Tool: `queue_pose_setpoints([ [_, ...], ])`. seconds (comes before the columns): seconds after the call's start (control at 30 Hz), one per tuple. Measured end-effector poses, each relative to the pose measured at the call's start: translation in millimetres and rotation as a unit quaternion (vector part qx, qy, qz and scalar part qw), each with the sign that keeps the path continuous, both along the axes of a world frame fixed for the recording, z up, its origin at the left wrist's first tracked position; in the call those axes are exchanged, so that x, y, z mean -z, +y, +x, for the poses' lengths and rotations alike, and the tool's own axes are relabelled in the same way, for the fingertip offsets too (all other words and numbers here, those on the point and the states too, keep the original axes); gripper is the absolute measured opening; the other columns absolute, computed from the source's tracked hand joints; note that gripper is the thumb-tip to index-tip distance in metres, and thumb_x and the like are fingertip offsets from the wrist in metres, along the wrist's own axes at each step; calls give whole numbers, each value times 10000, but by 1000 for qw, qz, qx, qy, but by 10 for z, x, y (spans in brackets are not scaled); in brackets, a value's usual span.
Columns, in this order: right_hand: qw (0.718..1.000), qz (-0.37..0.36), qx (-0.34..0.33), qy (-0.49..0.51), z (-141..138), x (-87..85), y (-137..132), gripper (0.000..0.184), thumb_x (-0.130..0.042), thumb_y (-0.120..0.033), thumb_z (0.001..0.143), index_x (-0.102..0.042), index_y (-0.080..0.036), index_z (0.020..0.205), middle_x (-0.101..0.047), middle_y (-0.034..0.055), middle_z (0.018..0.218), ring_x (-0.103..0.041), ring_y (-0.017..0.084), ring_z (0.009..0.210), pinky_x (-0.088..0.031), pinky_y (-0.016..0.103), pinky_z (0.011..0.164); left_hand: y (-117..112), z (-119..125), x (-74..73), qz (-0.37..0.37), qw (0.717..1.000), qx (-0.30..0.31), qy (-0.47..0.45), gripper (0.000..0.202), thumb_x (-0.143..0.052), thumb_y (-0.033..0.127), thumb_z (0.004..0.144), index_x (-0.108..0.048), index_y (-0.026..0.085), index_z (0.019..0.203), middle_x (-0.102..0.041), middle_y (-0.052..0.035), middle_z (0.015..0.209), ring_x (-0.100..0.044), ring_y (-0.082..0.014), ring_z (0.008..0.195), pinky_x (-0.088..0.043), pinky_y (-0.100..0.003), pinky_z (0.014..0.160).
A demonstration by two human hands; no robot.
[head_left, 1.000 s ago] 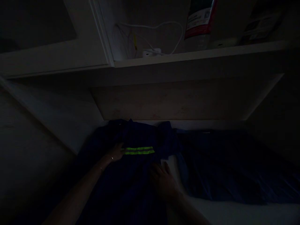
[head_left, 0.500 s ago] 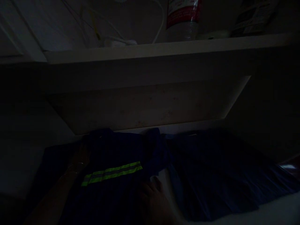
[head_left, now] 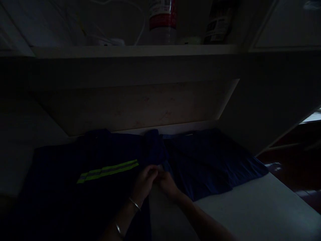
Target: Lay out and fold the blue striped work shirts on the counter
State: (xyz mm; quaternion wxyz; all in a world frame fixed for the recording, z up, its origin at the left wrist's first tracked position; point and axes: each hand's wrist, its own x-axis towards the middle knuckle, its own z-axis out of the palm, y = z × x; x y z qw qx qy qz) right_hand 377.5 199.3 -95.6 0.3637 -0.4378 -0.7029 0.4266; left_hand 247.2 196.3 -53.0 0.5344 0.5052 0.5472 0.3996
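Observation:
A dark blue work shirt [head_left: 110, 150] with a yellow-green reflective band [head_left: 107, 171] lies spread out on the left. My left hand [head_left: 144, 182], with bangles on its wrist, is closed at the shirt's right edge, just below the sleeve [head_left: 153, 145]. Fingertip to fingertip with it, my right hand [head_left: 167, 183] is closed too. What the fingers pinch is too dark to make out. To the right of both hands lies another dark blue garment [head_left: 200, 164], partly creased.
Both garments rest on a pale surface [head_left: 250, 204] against a recessed back panel [head_left: 140, 107]. Overhead runs a shelf edge [head_left: 135, 51], bearing a bottle with a red label [head_left: 163, 21], a dark labelled container [head_left: 218, 28] and a white cable [head_left: 142, 20]. The scene is very dim.
My left hand has come off the shirt's left side and moved right to meet my right hand. My right hand has moved up toward the sleeve. The view has shifted right.

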Motion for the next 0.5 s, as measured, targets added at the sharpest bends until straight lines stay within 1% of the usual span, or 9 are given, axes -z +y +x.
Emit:
queue_pose_setpoints([
  [0.07, 993, 51, 92, -60, 452, -94, 108, 326, -446, -164, 823, -717, -209, 998, -696, 57, 1067, -627, 195, 1003, -476, 326, 928, -97, 131, 78, -23, 995, -45, -85, 400, -667, 490, 690, -678, 197, 961, -715, -72, 1013, -652, -237, 999, -496, -333, 891],
  [0.1, 978, 80, 149, -125, 691, -140, 166, 345, -473, -165, 814, -692, -203, 1077, -670, 73, 1140, -600, 210, 1067, -455, 335, 961, -128, 184, 126, -43, 990, -59, -117, 414, -689, 494, 665, -673, 192, 949, -710, -79, 1025, -652, -239, 1003, -501, -339, 891],
  [0.17, 919, 100, 244, -294, 1132, -203, 279, 429, -536, -222, 824, -604, -189, 1246, -592, 121, 1287, -530, 277, 1178, -413, 415, 1006, -164, 294, 237, -86, 985, -51, -141, 432, -730, 474, 623, -664, 188, 941, -696, -101, 1083, -645, -250, 1038, -505, -348, 895],
  [0.23, 861, 67, 266, -429, 1466, -220, 360, 421, -528, -279, 867, -583, -193, 1276, -574, 148, 1304, -517, 332, 1185, -412, 476, 972, -176, 425, 354, -116, 986, -9, -118, 449, -749, 432, 613, -653, 192, 980, -670, -121, 1178, -623, -262, 1103, -501, -353, 903],
  [0.3, 839, 30, 245, -486, 1669, -210, 380, 341, -437, -230, 912, -639, -208, 1186, -636, 135, 1191, -580, 312, 1090, -439, 448, 900, -170, 563, 452, -115, 991, 23, -64, 475, -732, 408, 645, -630, 196, 1057, -635, -131, 1261, -598, -262, 1158, -485, -353, 930],
  [0.37, 844, 29, 234, -482, 1775, -223, 320, 367, -363, -156, 920, -660, -201, 1131, -661, 121, 1124, -622, 261, 993, -452, 382, 842, -153, 689, 505, -91, 995, 34, 0, 505, -693, 415, 695, -600, 187, 1136, -605, -139, 1309, -585, -254, 1181, -452, -346, 980],
  [0.4, 855, 38, 235, -461, 1812, -249, 256, 372, -349, -149, 922, -657, -193, 1125, -659, 120, 1123, -627, 242, 966, -452, 356, 822, -143, 742, 512, -77, 996, 35, 29, 531, -672, 428, 719, -580, 179, 1179, -592, -147, 1327, -582, -252, 1186, -433, -345, 1004],
  [0.47, 899, 38, 212, -380, 1890, -350, 56, 325, -359, -204, 938, -661, -183, 1056, -669, 104, 1057, -625, 207, 891, -450, 309, 762, -124, 825, 488, -51, 996, 37, 67, 631, -646, 461, 748, -520, 145, 1279, -537, -178, 1386, -548, -265, 1233, -392, -355, 1053],
  [0.5, 931, 13, 171, -323, 1938, -419, -78, 289, -388, -257, 941, -665, -183, 975, -675, 80, 962, -616, 183, 813, -446, 284, 710, -116, 854, 460, -36, 996, 36, 77, 713, -651, 477, 744, -472, 119, 1334, -488, -198, 1430, -501, -276, 1287, -361, -364, 1086],
])
